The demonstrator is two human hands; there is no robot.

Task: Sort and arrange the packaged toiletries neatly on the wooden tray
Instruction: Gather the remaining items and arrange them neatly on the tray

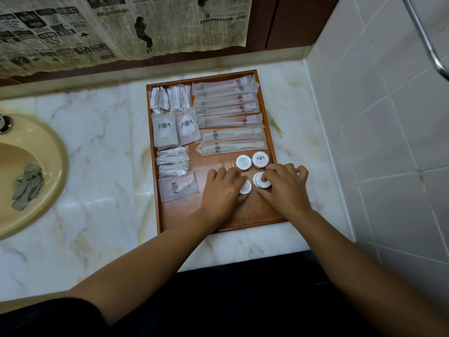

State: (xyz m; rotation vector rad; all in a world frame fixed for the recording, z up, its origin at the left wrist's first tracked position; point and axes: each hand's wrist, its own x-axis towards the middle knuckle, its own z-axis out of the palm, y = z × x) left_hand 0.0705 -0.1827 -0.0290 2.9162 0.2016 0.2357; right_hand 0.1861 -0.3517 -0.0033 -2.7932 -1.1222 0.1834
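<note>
Hands both down on the near right part of the wooden tray point(268, 132), working the round white soap pucks. Left hand point(222, 188) lies palm-down, fingers curled over one puck point(245, 187) — fingertips on it, but can't tell if it's actually gripped or just pressed. Right hand point(283, 184) has thumb and fingers closed around a short stack of pucks point(261, 182), pinching the stack from its right side. Two more pucks point(252, 161) sit side by side just beyond the hands, untouched.

Rest of tray, already in rows:
- far right: long toothbrush packets point(226, 100), stacked flat, roughly parallel
- below those: two comb packets point(233, 141), slightly skewed
- far left corner: cotton swab and pad packs point(170, 97)
- just nearer: two square sachets point(176, 128) with a dark crest, side by side, overlapping edges
- nearer again: pile of floss picks point(173, 161)
- nearest on the left: one flat pinkish sachet point(178, 187), tilted a little

Near edge of the tray is bare wood, partly under the wrists.

Tray sits on a marble counter point(97, 147) — against the tiled wall point(388, 117) on the right, beige sink point(36, 166) well off to the left with a grey rag point(28, 186) in the basin. Newspaper point(97, 27) hangs over the back edge of the counter.
</note>
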